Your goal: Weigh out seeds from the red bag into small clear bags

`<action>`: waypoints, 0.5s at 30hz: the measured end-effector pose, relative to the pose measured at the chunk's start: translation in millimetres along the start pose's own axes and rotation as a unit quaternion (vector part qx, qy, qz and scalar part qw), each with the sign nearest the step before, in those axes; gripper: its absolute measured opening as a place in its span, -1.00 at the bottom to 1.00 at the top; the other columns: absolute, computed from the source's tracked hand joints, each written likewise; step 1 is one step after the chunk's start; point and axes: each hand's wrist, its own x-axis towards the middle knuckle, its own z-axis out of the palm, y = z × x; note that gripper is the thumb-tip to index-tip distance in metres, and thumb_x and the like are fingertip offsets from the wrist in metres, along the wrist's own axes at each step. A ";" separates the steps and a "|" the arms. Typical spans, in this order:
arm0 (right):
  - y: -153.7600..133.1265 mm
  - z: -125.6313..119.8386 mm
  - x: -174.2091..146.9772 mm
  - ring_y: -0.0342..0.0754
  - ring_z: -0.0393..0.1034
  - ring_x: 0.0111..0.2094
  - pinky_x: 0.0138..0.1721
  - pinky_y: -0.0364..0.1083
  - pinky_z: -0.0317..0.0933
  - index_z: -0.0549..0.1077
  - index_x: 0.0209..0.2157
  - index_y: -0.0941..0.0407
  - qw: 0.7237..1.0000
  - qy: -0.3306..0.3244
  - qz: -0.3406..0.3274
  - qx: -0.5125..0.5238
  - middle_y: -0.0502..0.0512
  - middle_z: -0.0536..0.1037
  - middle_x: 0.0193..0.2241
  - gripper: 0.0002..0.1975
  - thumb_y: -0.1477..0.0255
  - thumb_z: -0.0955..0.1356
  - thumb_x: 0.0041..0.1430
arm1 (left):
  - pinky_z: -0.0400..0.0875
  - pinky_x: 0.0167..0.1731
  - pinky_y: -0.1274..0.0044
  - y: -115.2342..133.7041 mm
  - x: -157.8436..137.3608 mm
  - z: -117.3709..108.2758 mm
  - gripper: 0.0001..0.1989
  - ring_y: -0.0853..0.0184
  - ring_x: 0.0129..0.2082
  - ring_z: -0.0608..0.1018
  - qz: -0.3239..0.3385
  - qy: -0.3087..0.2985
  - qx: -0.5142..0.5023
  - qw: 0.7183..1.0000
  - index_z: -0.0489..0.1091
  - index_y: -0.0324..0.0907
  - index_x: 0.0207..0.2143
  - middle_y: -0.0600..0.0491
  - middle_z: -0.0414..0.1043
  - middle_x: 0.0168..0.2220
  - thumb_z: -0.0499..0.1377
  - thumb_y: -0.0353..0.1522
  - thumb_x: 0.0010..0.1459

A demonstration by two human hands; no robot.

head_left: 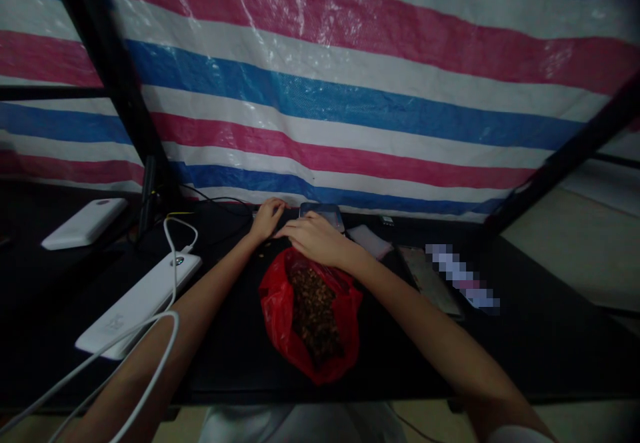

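A red plastic bag stands on the black table with its mouth wide and rolled outward. Small brown pieces like seeds or nuts fill it. Just beyond the bag's far rim, my right hand is bent with its fingers drawn together, tips low over the table. Left of it, my left hand has curled fingers close to the tabletop. Anything between the fingertips of either hand is too small to make out. A few loose pale bits lie between my left forearm and the bag.
A dark-screened device lies behind my right hand, beside a translucent pouch. Farther right are a flat panel and a blurred-out item. White power banks and cables occupy the left. A striped sheet hangs behind.
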 end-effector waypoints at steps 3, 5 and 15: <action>15.0 -25.8 -62.7 -0.05 0.31 -0.06 -0.06 0.00 0.06 0.41 -0.08 0.07 0.995 0.069 0.061 0.042 0.08 0.49 -0.09 -0.74 0.44 0.19 0.25 | 0.28 -0.06 0.38 3.2 -0.8 -2.5 -0.68 0.26 -0.18 0.45 -0.005 -0.006 0.010 1.000 0.42 -0.22 -0.35 -0.04 0.46 -0.28 -0.08 -0.30 0.21; 24.5 -37.8 -119.4 -0.03 0.30 -0.05 -0.04 0.01 0.09 0.44 -0.13 0.05 0.984 0.108 0.132 0.051 0.07 0.49 -0.10 -0.74 0.38 0.19 0.26 | 0.27 -0.05 0.38 4.7 -0.9 -3.3 -0.68 0.26 -0.17 0.44 -0.007 -0.007 0.015 1.000 0.42 -0.22 -0.36 -0.03 0.46 -0.28 -0.08 -0.29 0.21; 35.1 24.7 -309.1 0.13 0.20 0.04 -0.02 0.13 0.15 0.56 -0.28 -0.07 0.922 0.174 0.345 -0.013 0.07 0.36 0.03 -0.67 0.27 0.17 0.22 | 0.26 -0.07 0.38 15.9 -0.8 -3.3 -0.67 0.24 -0.16 0.42 0.023 -0.050 0.048 0.997 0.42 -0.20 -0.33 -0.03 0.44 -0.26 -0.11 -0.30 0.22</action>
